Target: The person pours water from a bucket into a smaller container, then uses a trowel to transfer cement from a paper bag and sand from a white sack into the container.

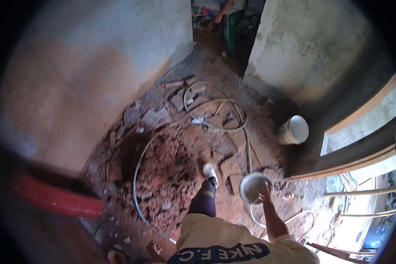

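My right hand (263,195) grips the rim of a white bucket (252,185), held low beside my right leg over the rubble floor. My foot in a white shoe (210,170) steps on a mound of red earth (167,176). My left hand (119,256) shows only partly at the bottom edge, blurred, near the dirt. Whether it holds anything cannot be made out. A pale hose (138,176) curves around the mound.
A second white bucket (295,130) stands by the right wall near a wooden door frame (361,154). The hose loops in coils (215,110) among broken concrete. A dark hole (130,154) lies left of the mound. A red object (57,198) is at left. Another person (231,17) stands in the far doorway.
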### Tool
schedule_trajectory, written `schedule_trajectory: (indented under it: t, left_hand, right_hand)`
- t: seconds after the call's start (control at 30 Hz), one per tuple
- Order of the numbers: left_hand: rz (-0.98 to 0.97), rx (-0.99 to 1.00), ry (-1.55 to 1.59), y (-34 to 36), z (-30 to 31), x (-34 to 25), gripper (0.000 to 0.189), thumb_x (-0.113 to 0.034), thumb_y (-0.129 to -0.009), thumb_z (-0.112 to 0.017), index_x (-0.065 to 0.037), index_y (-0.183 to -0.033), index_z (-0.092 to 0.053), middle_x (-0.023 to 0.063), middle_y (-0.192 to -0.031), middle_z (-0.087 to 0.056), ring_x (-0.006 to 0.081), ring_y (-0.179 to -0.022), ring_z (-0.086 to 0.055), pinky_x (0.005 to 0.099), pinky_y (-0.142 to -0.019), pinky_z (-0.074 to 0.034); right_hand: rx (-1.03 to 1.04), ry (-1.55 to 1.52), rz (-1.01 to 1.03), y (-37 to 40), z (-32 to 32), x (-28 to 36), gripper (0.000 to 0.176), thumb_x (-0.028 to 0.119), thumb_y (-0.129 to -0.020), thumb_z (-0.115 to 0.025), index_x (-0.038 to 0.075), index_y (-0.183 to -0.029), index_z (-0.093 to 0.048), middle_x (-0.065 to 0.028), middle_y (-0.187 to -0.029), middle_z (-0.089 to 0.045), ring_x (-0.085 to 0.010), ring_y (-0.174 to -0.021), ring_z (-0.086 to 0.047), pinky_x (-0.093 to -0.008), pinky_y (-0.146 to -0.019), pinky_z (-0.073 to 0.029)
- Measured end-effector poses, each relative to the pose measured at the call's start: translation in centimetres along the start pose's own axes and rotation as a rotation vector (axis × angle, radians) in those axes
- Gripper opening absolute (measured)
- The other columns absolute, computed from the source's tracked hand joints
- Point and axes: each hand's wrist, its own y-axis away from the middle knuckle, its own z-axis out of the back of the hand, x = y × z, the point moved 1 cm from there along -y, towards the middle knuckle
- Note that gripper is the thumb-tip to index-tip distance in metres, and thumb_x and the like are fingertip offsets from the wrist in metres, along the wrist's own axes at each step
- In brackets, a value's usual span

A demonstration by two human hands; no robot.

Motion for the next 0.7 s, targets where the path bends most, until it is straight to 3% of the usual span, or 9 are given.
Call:
schedule_trajectory:
  t: [0.07,0.17,0.23,0.3,0.37,0.4,0.57,0.63,0.7]
  left_hand:
    - [-0.066,0.051,-0.018,0.4,-6.1,-6.7,0.032,-0.029,-0.088,-0.053,-0.013,-0.115,-0.049,0.0060,-0.105,-0.054,0.0252,-0.090,-0.051,0.0535,-0.086,-0.044]
    - [-0.154,0.204,-0.146,1.7,-17.5,-17.5,0.033,-0.028,-0.088,-0.052,-0.013,-0.117,-0.048,0.0061,-0.105,-0.054,0.0250,-0.090,-0.052,0.0528,-0.086,-0.044]
    - [-0.217,0.341,-0.309,2.8,-28.0,-25.7,0.034,-0.027,-0.088,-0.052,-0.013,-0.118,-0.048,0.0062,-0.105,-0.055,0.0249,-0.090,-0.053,0.0523,-0.085,-0.045]
    - [-0.272,0.470,-0.511,4.9,-39.0,-32.3,0.035,-0.027,-0.088,-0.052,-0.013,-0.119,-0.047,0.0062,-0.106,-0.055,0.0247,-0.090,-0.053,0.0519,-0.084,-0.045]
    - [-0.334,0.583,-0.704,7.5,-49.4,-37.1,0.036,-0.027,-0.088,-0.052,-0.013,-0.121,-0.047,0.0063,-0.106,-0.055,0.0246,-0.090,-0.053,0.0515,-0.084,-0.045]
    - [-0.373,0.633,-0.785,8.8,-54.0,-39.2,0.036,-0.026,-0.088,-0.052,-0.013,-0.121,-0.047,0.0063,-0.106,-0.055,0.0245,-0.090,-0.054,0.0512,-0.084,-0.046]
    - [-0.606,0.918,-1.009,12.2,-71.2,-48.9,0.038,-0.025,-0.089,-0.052,-0.012,-0.124,-0.046,0.0065,-0.106,-0.056,0.0242,-0.090,-0.055,0.0501,-0.082,-0.046]
    - [-0.934,1.044,-1.233,10.1,-74.8,-55.8,0.039,-0.025,-0.089,-0.051,-0.012,-0.126,-0.046,0.0065,-0.107,-0.056,0.0240,-0.090,-0.055,0.0497,-0.082,-0.047]
    - [-1.743,0.999,-1.592,7.2,-76.4,-62.1,0.040,-0.024,-0.089,-0.051,-0.012,-0.127,-0.046,0.0066,-0.107,-0.057,0.0239,-0.090,-0.055,0.0492,-0.081,-0.047]
  right_hand:
    - [-0.223,-0.064,-0.022,-1.0,1.6,2.2,0.045,0.062,-0.085,-0.051,0.021,-0.100,-0.059,0.0021,-0.055,-0.048,-0.0131,-0.036,-0.045,-0.0262,-0.031,-0.036]
    - [-0.105,-0.141,0.044,-3.0,6.0,3.4,0.034,0.052,-0.092,-0.047,0.023,-0.103,-0.062,0.0018,-0.062,-0.050,-0.0113,-0.040,-0.046,-0.0257,-0.034,-0.037]
    - [-0.242,-0.591,0.016,-1.1,5.1,5.6,0.030,0.046,-0.092,-0.049,0.021,-0.102,-0.062,0.0006,-0.070,-0.053,-0.0124,-0.053,-0.051,-0.0277,-0.042,-0.043]
    - [-0.381,-0.299,0.005,1.6,5.3,9.6,0.041,0.046,-0.093,-0.048,0.023,-0.127,-0.050,-0.0050,-0.121,-0.053,-0.0267,-0.105,-0.054,-0.0502,-0.088,-0.043]
    - [-0.541,0.039,-0.023,3.4,5.9,13.5,0.040,0.042,-0.090,-0.055,0.011,-0.115,-0.051,-0.0109,-0.104,-0.060,-0.0290,-0.092,-0.062,-0.0464,-0.070,-0.052]
    - [-0.652,0.040,0.252,1.0,7.0,11.2,0.045,0.040,-0.086,-0.061,0.005,-0.112,-0.051,-0.0086,-0.083,-0.063,-0.0268,-0.073,-0.064,-0.0373,-0.056,-0.052]
    - [-0.617,0.172,0.030,-2.2,7.2,13.1,0.044,0.039,-0.085,-0.062,0.004,-0.109,-0.052,-0.0081,-0.078,-0.063,-0.0256,-0.069,-0.063,-0.0359,-0.054,-0.051]
    - [-0.542,0.246,0.019,-5.0,7.0,13.4,0.044,0.039,-0.085,-0.062,0.004,-0.108,-0.052,-0.0079,-0.076,-0.062,-0.0251,-0.067,-0.063,-0.0354,-0.053,-0.051]
    - [-0.445,0.303,0.009,-8.5,6.3,13.9,0.043,0.039,-0.085,-0.062,0.003,-0.107,-0.052,-0.0077,-0.075,-0.062,-0.0246,-0.065,-0.062,-0.0348,-0.052,-0.050]
